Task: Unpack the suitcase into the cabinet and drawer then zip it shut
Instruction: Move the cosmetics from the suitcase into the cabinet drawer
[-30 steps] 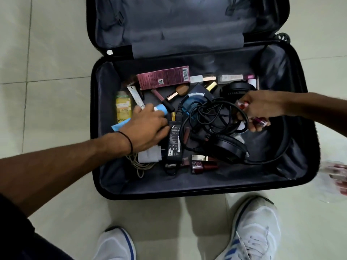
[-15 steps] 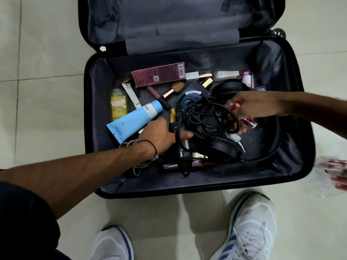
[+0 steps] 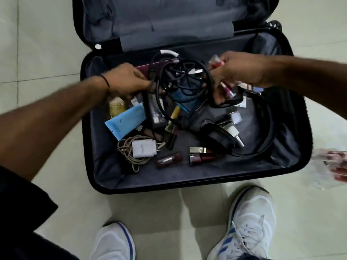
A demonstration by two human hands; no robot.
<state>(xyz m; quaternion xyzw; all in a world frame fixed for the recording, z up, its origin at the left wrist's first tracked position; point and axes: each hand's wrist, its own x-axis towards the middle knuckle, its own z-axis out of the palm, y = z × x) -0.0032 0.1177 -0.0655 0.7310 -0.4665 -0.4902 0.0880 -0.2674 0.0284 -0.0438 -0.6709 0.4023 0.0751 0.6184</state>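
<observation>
Head view looks down on an open black suitcase (image 3: 97, 166) that lies on the tiled floor (image 3: 37, 53), with its lid (image 3: 169, 19) standing up at the far side. The left hand (image 3: 127, 81) reaches in from the left edge, and its fingers (image 3: 145, 83) pinch a tangled black cable (image 3: 180, 77), which is lifted above the other things near the far edge. The right hand (image 3: 236, 72) comes in from the right edge with its fingers curled around some small cosmetic tubes (image 3: 228, 90), red and pink. The cable loops reach up to this hand, but the blur does not let me say if it holds them too.

Below the cable hangs a black power adapter (image 3: 155, 109), and a maroon box (image 3: 150, 67) shows partly behind the left hand. Near the left edge lie a yellow bottle (image 3: 116, 106) and, just beside it, a light blue tube (image 3: 125, 122). Closer to the near left corner sits a white charger (image 3: 143, 148) on a coil of beige wire (image 3: 127, 154). Two dark red lipsticks (image 3: 169, 158) lie along the near edge, and black headphones (image 3: 221, 139) rest toward the right side. On the floor next to the near right corner is a clear pouch (image 3: 330, 166). Two white shoes (image 3: 249, 222) stand in front of the near edge.
</observation>
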